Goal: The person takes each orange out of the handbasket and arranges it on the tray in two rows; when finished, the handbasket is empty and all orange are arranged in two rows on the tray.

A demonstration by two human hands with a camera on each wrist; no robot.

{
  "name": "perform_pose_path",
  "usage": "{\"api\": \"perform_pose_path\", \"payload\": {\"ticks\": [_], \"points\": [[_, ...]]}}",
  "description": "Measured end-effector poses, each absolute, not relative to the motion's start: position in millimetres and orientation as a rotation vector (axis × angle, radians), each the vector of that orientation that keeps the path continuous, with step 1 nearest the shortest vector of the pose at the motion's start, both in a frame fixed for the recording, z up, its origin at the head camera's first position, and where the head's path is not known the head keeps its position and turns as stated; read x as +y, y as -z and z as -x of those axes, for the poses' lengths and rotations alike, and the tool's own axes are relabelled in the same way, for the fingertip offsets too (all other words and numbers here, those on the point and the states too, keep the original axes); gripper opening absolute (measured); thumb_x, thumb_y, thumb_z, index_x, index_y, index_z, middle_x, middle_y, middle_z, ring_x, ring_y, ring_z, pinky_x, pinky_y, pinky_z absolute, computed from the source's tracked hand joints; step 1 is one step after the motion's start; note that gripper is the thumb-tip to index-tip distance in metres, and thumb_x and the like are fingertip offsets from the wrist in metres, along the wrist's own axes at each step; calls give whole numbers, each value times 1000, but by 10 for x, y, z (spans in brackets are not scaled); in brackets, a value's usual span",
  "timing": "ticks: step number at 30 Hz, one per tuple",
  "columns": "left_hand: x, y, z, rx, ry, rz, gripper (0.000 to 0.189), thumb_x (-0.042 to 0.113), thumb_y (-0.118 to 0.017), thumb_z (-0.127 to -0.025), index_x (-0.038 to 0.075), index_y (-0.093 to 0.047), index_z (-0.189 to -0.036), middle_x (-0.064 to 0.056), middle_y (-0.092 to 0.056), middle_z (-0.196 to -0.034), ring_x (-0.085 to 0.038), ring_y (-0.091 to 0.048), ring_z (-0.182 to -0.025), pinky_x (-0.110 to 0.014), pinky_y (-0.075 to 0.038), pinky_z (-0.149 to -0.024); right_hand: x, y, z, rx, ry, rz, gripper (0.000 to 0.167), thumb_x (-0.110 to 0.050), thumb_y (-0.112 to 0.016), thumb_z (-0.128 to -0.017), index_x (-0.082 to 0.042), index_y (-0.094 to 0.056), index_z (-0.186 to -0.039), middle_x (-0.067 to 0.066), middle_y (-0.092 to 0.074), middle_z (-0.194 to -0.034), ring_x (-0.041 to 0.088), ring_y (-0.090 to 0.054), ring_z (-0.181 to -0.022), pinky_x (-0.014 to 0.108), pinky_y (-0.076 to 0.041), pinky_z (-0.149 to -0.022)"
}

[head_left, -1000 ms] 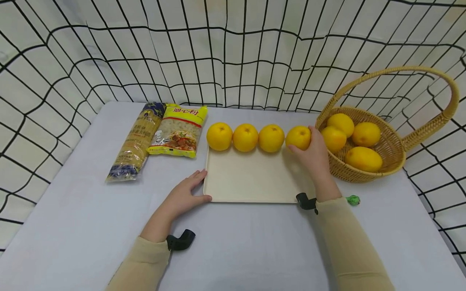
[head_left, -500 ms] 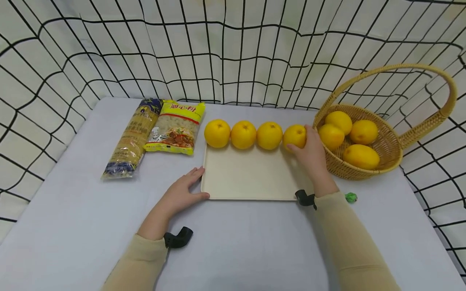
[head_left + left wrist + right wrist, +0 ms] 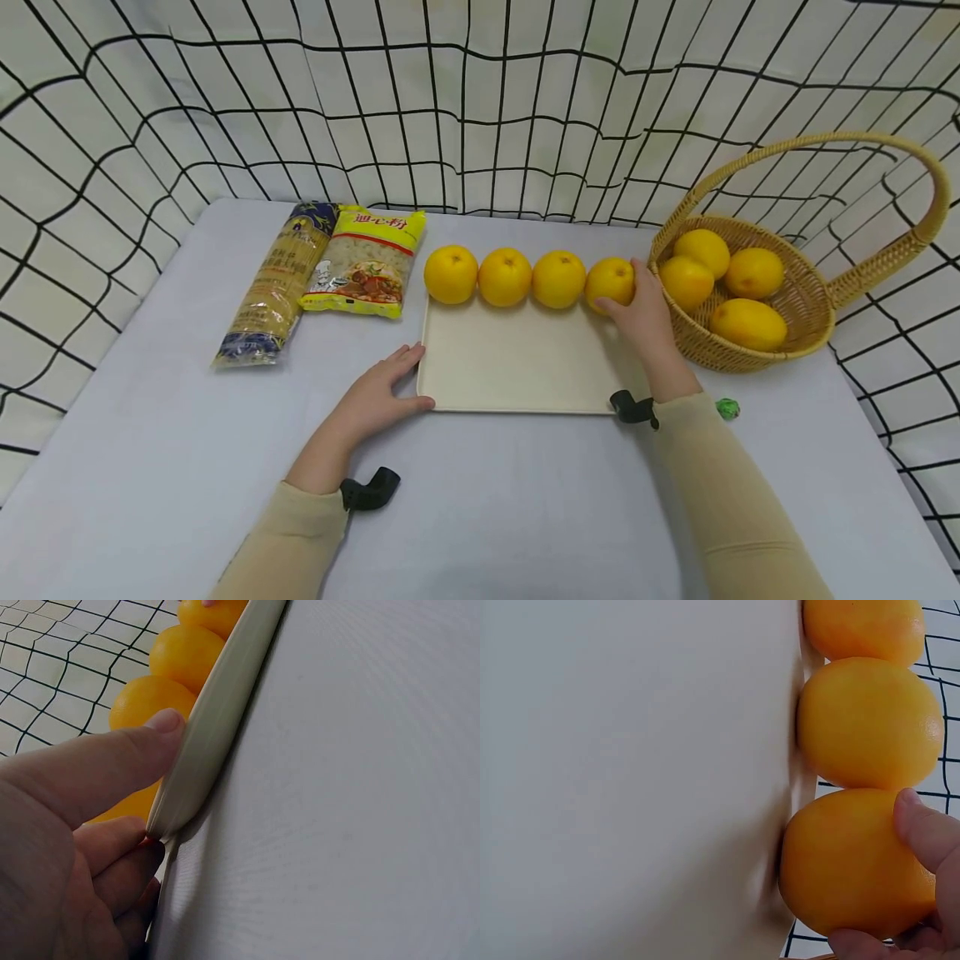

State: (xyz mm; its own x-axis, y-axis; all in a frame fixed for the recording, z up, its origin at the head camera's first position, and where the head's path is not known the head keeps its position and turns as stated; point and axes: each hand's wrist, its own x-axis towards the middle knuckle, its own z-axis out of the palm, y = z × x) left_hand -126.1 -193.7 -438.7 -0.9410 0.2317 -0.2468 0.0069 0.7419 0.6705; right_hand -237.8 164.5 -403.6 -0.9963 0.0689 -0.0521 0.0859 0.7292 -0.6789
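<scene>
Several yellow-orange oranges stand side by side in a row along the far edge of a cream rectangular tray (image 3: 517, 367). My right hand (image 3: 648, 321) holds the rightmost orange (image 3: 611, 282), with the thumb on its near side and fingers behind it. In the right wrist view this orange (image 3: 855, 862) touches its neighbour (image 3: 870, 724). My left hand (image 3: 375, 396) rests at the tray's near left corner, fingers fairly straight along the left side. The left wrist view shows the thumb (image 3: 142, 746) against the tray wall (image 3: 214, 735); some fingers bend below the corner.
A wicker basket (image 3: 735, 358) with a tall handle and several yellow fruits stands right of the tray. Left of it lie a pasta pack (image 3: 277, 287) and a yellow-edged bag (image 3: 365, 262). A small green object (image 3: 727, 408) sits by the right sleeve. Black netting (image 3: 480, 117) surrounds the table.
My right hand has brought the rightmost orange slightly left, against the row; the small gap beside it has closed. The left hand stays at the tray corner. The head view has shifted slightly.
</scene>
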Motion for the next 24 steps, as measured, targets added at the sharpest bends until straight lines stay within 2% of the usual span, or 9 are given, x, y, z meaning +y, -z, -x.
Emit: {"api": "perform_pose_path", "payload": {"ticks": [6,16,24], "points": [[-1938,4381,1255,2626,-1012,-185,82,40,-66,-78,16,-25,-145,-8,-22,-151,-34,-19,-138,-55,-19,-108,1638,4040,2394,2877,1138,-139,86,-29,-64,-84,-14,-7,-147,9,-13,-153,30,-17,-139,47,-18,-112],[-1933,4377,1243,2639,-996,-191,82,40,-66,-78,15,-25,-144,-9,-22,-151,-35,-19,-138,-55,-19,-109,1628,3996,2326,2816,1154,-201,87,-33,-62,-84,-20,-5,-148,9,-12,-153,32,-18,-138,51,-18,-111],[-1933,4360,1241,2642,-996,-201,82,41,-66,-78,15,-25,-144,-9,-23,-151,-36,-19,-137,-56,-19,-108,1656,4009,2319,2827,1154,-185,88,-32,-64,-84,-20,-5,-148,10,-12,-153,33,-18,-138,51,-18,-111]]}}
